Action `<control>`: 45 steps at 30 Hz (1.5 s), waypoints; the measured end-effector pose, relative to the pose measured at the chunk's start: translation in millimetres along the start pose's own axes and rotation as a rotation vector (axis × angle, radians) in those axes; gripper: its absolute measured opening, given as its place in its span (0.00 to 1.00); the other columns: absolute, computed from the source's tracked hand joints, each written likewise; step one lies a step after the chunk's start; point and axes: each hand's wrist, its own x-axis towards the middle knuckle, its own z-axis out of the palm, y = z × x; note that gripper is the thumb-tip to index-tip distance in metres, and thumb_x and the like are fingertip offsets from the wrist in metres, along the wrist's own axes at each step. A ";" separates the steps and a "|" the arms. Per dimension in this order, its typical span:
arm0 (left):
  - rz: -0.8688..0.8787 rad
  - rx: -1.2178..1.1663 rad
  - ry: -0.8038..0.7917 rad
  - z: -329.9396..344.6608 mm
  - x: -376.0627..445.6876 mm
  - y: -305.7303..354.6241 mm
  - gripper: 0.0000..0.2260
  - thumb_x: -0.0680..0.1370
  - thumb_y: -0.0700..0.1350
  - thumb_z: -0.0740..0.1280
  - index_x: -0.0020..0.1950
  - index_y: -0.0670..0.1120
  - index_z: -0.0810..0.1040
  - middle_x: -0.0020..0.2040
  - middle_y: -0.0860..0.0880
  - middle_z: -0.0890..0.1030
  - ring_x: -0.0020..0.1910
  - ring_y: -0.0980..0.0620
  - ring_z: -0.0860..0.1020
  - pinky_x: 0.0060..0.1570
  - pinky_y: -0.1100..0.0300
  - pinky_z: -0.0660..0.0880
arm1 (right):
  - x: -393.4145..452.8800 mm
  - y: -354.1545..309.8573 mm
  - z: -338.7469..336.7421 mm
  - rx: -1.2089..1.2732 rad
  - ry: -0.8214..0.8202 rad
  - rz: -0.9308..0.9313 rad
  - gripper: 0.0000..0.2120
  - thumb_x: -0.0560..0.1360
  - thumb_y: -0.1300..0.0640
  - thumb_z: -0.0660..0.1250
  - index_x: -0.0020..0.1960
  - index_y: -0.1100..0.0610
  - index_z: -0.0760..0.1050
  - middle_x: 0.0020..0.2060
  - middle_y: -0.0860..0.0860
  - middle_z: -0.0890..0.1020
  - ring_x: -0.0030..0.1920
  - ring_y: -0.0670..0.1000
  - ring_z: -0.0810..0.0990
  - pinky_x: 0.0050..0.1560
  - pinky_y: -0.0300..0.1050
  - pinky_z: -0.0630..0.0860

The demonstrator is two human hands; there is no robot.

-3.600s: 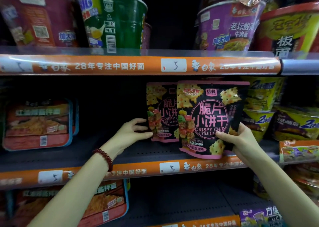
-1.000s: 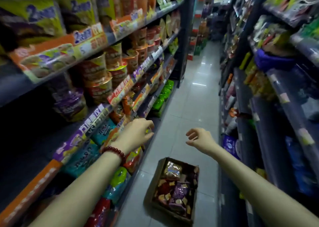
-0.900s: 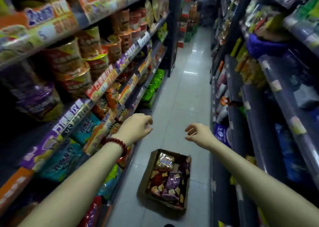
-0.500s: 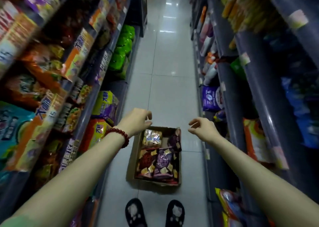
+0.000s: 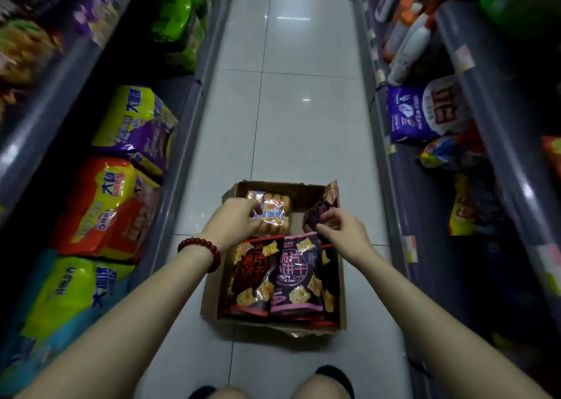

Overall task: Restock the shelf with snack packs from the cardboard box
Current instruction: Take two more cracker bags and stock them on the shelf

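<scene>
Over cardboard box | left hand, right hand | both empty

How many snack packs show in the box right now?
4: clear cake pack far-left, purple pack upright far-right, red-trimmed black cracker pack near-left, pink-trimmed one beside it. More may lie underneath.

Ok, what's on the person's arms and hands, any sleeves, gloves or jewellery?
Both forearms are bare, with no sleeves in view, and both hands are bare with no gloves. The left hand has a bracelet of round dark red beads at the wrist. The right hand shows no bracelet or watch. No rings are visible.
</scene>
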 end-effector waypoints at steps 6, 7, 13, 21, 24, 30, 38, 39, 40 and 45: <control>-0.036 -0.128 0.041 98.9 32.9 -50.4 0.13 0.78 0.50 0.65 0.59 0.45 0.78 0.54 0.48 0.81 0.52 0.51 0.79 0.52 0.53 0.78 | 58.0 63.3 64.1 -0.030 0.029 -0.082 0.12 0.75 0.56 0.68 0.58 0.56 0.76 0.51 0.49 0.80 0.51 0.47 0.76 0.52 0.40 0.71; -0.046 -0.149 0.052 112.5 37.7 -57.7 0.12 0.78 0.49 0.66 0.59 0.45 0.78 0.55 0.48 0.81 0.53 0.51 0.79 0.53 0.55 0.78 | 65.3 71.8 72.5 -0.028 0.038 -0.092 0.13 0.75 0.55 0.68 0.59 0.56 0.75 0.53 0.50 0.80 0.53 0.47 0.76 0.54 0.41 0.72; -0.067 -0.238 0.103 170.3 45.5 -86.9 0.17 0.77 0.47 0.67 0.66 0.46 0.75 0.61 0.49 0.79 0.59 0.52 0.77 0.56 0.62 0.72 | 83.9 109.8 108.1 -0.021 0.089 -0.111 0.19 0.75 0.53 0.68 0.65 0.54 0.71 0.60 0.52 0.78 0.58 0.48 0.74 0.57 0.41 0.70; -0.087 -0.248 0.119 187.1 27.8 -97.2 0.13 0.77 0.49 0.66 0.61 0.50 0.76 0.60 0.49 0.78 0.58 0.53 0.75 0.50 0.65 0.70 | 80.2 131.8 123.2 0.113 0.173 -0.014 0.30 0.75 0.52 0.68 0.73 0.54 0.62 0.63 0.54 0.76 0.59 0.52 0.76 0.57 0.45 0.71; -0.086 -0.259 0.139 189.7 22.4 -96.4 0.14 0.77 0.50 0.66 0.62 0.50 0.75 0.61 0.49 0.77 0.59 0.53 0.75 0.53 0.63 0.71 | 79.5 133.1 124.4 0.170 0.244 0.003 0.28 0.75 0.53 0.68 0.71 0.56 0.64 0.60 0.54 0.77 0.52 0.48 0.75 0.52 0.43 0.71; -0.082 -0.262 0.115 200.0 15.5 -89.2 0.17 0.77 0.51 0.67 0.65 0.50 0.73 0.61 0.50 0.76 0.59 0.54 0.75 0.52 0.64 0.71 | 70.0 131.4 131.4 0.395 0.275 -0.063 0.28 0.74 0.58 0.69 0.71 0.54 0.64 0.54 0.49 0.77 0.52 0.48 0.79 0.52 0.44 0.78; -0.162 -0.302 0.127 214.6 12.1 -91.1 0.28 0.74 0.56 0.69 0.70 0.47 0.68 0.66 0.48 0.72 0.62 0.52 0.73 0.57 0.63 0.70 | 49.5 130.2 140.4 0.597 -0.165 0.096 0.25 0.73 0.59 0.71 0.68 0.54 0.69 0.50 0.53 0.80 0.47 0.53 0.83 0.39 0.43 0.79; -0.180 -0.315 0.129 216.8 11.5 -92.1 0.30 0.74 0.57 0.69 0.71 0.47 0.67 0.67 0.48 0.71 0.64 0.52 0.72 0.58 0.62 0.70 | 47.9 130.8 141.7 0.586 -0.189 0.083 0.27 0.73 0.59 0.70 0.69 0.51 0.65 0.52 0.51 0.78 0.48 0.53 0.82 0.40 0.43 0.79; -0.199 -0.332 0.128 218.6 11.0 -92.7 0.31 0.73 0.58 0.69 0.72 0.46 0.66 0.68 0.47 0.70 0.65 0.51 0.71 0.60 0.60 0.70 | 46.3 132.0 143.2 0.580 -0.211 0.076 0.29 0.74 0.59 0.70 0.70 0.47 0.62 0.52 0.49 0.77 0.49 0.52 0.82 0.40 0.42 0.79; -0.302 -0.419 0.105 229.3 9.0 -93.9 0.37 0.69 0.66 0.68 0.72 0.49 0.65 0.71 0.47 0.67 0.69 0.48 0.68 0.66 0.49 0.70 | 40.5 141.3 144.2 0.697 -0.213 0.064 0.29 0.76 0.62 0.66 0.68 0.39 0.59 0.56 0.50 0.76 0.51 0.54 0.82 0.41 0.45 0.80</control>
